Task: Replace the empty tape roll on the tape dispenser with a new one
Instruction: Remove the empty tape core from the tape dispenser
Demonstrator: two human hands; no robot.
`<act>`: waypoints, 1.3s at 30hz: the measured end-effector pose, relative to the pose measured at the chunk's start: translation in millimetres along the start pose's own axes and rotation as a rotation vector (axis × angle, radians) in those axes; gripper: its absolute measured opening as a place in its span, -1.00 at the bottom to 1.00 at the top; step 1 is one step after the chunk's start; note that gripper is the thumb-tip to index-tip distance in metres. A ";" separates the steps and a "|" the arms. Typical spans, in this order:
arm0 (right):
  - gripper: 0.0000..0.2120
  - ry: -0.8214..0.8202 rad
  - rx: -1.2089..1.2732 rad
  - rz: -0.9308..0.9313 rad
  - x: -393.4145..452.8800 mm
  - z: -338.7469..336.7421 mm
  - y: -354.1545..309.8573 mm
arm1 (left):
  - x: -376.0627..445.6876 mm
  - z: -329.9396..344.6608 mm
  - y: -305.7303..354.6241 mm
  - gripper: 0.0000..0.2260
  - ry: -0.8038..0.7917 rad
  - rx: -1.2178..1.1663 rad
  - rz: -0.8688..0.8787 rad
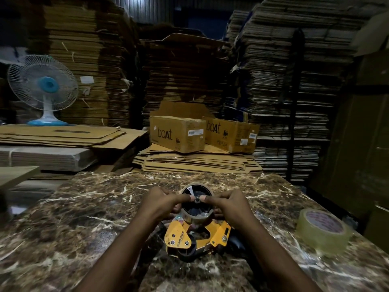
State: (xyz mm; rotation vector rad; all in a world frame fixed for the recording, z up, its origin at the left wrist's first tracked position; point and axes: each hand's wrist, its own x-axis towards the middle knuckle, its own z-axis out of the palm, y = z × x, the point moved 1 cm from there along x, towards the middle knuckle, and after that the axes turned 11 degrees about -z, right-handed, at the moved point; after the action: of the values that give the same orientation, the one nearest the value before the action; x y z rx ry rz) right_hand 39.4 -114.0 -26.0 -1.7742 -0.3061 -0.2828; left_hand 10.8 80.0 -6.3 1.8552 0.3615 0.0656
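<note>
My left hand (163,202) and right hand (229,204) each curl around the nearly spent tape roll (197,207), thumbs pressing its black hub. It sits on the yellow metal tape dispenser (189,237), lying flat on the marble-patterned table (84,218), long axis running toward me. Right: a full clear tape roll (323,230); beyond: printed cardboard boxes (177,135).

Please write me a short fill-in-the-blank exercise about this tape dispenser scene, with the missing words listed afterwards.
1. The tape dispenser has a body coloured ____.
2. Both hands, the left hand and the right hand, press their thumbs on the hub inside the ____ mounted on the dispenser.
3. A spare tape roll lies on the marble table to the person's ____.
4. The fan has a hub coloured ____.

Missing words: yellow; roll; right; blue
</note>
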 end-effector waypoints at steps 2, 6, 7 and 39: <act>-0.67 0.013 -0.027 -0.010 -0.9 0.8 -1.7 | -0.5 -0.1 -0.2 -0.63 0.027 0.036 0.015; -0.64 0.053 -0.110 -0.060 -2.1 3.8 -2.3 | 0.1 -2.3 0.6 -0.70 0.032 0.030 0.020; -0.63 0.044 -0.123 -0.058 -2.2 4.6 -1.9 | -0.4 -3.3 0.6 -0.70 0.015 0.026 0.010; -0.33 -0.170 -0.233 0.274 26.6 23.9 8.4 | 44.0 4.7 -20.2 -0.14 -0.210 -0.039 -0.250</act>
State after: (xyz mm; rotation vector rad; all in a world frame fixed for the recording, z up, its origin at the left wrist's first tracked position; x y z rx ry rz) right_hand 67.9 -91.0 -29.5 -2.0490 -0.1505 0.0305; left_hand 49.4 93.3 -32.8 1.7459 0.4390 -0.2892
